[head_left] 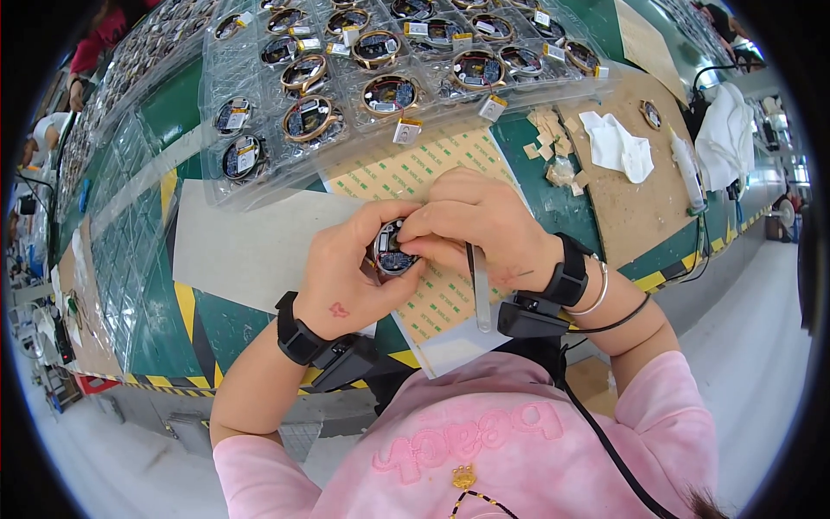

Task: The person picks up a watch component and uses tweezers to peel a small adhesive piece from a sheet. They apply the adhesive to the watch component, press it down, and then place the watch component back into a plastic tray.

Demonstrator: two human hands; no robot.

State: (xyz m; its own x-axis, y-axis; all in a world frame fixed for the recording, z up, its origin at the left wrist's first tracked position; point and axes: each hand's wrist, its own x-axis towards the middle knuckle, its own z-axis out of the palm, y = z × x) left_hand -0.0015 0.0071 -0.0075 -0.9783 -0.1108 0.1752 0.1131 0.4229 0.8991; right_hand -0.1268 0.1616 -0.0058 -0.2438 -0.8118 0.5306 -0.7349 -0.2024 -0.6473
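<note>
Hands meet over the middle of the table (259, 251), both closed on one small round board (394, 251). The left hand (346, 281) cups it from below and behind, thumb and fingers wrapped round its rim, likely so the dark face with its tiny parts stays turned up. The right hand (471, 225) comes in from the other side, fingertips pinched on the board's upper edge, seemingly pressing or seating something there; what exactly sits under the fingers is hidden. Tweezers (481, 290) hang down from the right palm, tucked against it rather than in use, probably kept ready. Under the hands lies a sheet (432, 169) of pale adhesive backing with green print. Just beyond the hands stand clear trays (346, 95) holding more round boards, each in its own pocket. Past the right hand, on a brown mat (635, 203), lie a white cloth (618, 145) and small tan scraps (546, 130).
</note>
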